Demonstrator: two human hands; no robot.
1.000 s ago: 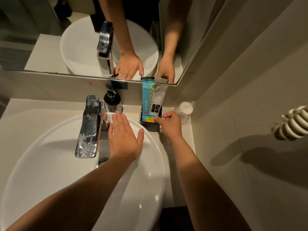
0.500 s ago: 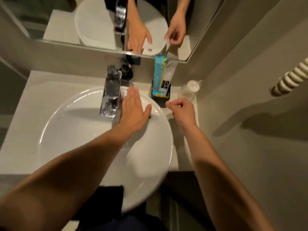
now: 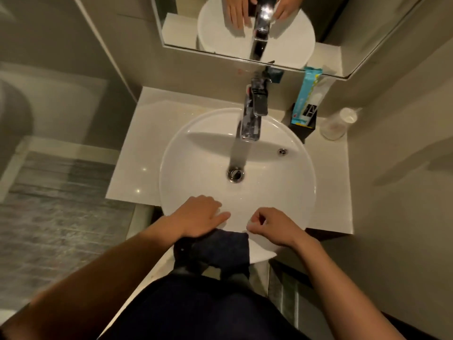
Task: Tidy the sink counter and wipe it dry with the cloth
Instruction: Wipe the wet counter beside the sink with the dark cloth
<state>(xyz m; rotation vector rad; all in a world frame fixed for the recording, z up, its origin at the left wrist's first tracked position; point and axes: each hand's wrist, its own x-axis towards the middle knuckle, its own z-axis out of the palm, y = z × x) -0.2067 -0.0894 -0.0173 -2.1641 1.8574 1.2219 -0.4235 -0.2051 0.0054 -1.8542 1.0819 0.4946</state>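
left hand (image 3: pixel 199 215): lay flat on the near rim of the basin (image 3: pixel 196 153), fingers spread, grip released
right hand (image 3: pixel 269 225): curled, pinching the white cloth (image 3: pixel 259 252) draped over that rim
bench (image 3: pixel 137 153): pale, glossy around the basin
back corner: blue packet (image 3: pixel 305 96) stood in a dark holder, clear cup (image 3: pixel 334 127) beside it

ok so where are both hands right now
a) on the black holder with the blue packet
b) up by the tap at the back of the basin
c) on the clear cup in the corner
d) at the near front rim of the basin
d: the left hand and right hand both sit at the near rim of the white basin, well short of the tap.
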